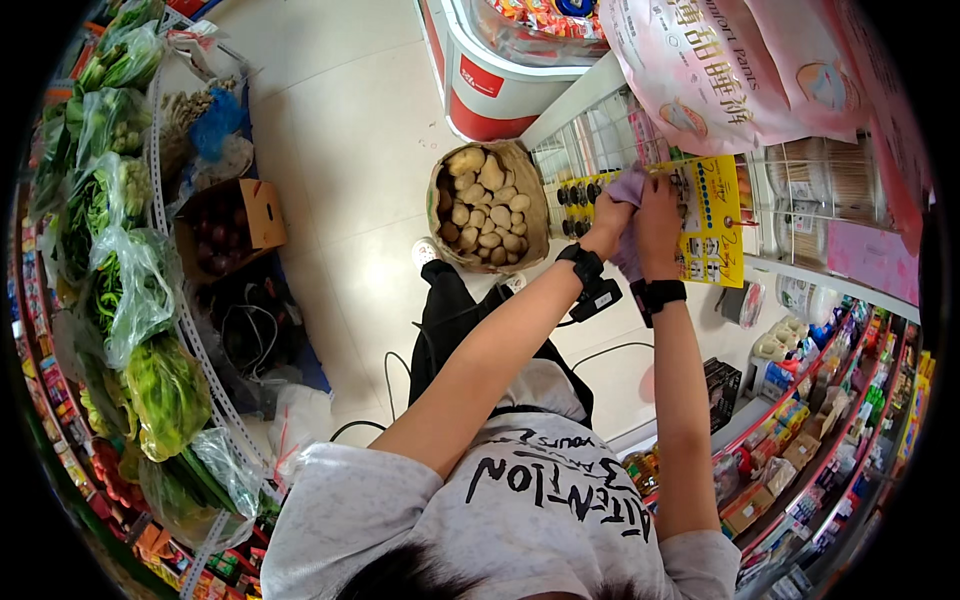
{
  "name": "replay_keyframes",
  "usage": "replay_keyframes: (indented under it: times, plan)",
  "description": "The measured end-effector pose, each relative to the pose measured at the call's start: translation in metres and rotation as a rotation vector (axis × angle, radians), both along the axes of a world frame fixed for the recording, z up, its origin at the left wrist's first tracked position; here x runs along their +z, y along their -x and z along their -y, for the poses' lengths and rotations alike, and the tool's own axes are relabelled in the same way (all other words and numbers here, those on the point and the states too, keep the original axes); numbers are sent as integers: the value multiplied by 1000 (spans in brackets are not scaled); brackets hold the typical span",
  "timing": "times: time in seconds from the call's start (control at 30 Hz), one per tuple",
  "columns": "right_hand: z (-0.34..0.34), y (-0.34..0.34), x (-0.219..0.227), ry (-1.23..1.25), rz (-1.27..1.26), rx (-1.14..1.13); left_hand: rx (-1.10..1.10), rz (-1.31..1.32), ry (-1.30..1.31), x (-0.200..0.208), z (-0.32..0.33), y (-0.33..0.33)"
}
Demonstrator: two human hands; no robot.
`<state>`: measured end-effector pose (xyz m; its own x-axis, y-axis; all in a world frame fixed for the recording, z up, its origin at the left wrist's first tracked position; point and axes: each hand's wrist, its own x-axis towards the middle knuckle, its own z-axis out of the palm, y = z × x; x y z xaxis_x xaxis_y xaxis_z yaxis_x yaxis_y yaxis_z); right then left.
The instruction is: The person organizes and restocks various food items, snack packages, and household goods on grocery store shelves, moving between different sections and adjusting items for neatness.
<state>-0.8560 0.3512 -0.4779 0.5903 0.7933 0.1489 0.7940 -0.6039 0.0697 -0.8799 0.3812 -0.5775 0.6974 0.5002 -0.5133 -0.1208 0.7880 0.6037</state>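
A crumpled purple cloth (627,187) is bunched between my two hands, in front of a wire rack. My left hand (604,226) is closed around part of it, and a lower fold hangs between my wrists. My right hand (657,222) is closed on the cloth from the other side, its fingertips partly hidden. Right behind them hangs a yellow display card (722,190) with small dark items on it; my hands cover its middle. Black bands with small devices sit on both my wrists.
A sack of potatoes (490,205) stands on the floor by my feet. Bagged greens (125,270) fill the left shelf, with a cardboard box of onions (262,215) beneath. Pink packages (700,70) hang above the wire rack (590,130). Stocked shelves (780,440) line the right.
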Motion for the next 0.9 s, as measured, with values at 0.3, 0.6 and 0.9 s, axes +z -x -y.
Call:
replay_keyframes:
  times: [0.3,0.6,0.9]
  plan:
    - [33,25,-34,-226,-139,-183,1,-24,170,33,-4,18]
    - [50,37,-18,142,-185,-198,-43,-75,72,19,-2,12]
    - [33,35,26,-514,-251,-141,-274,-70,138,-1,-17,20]
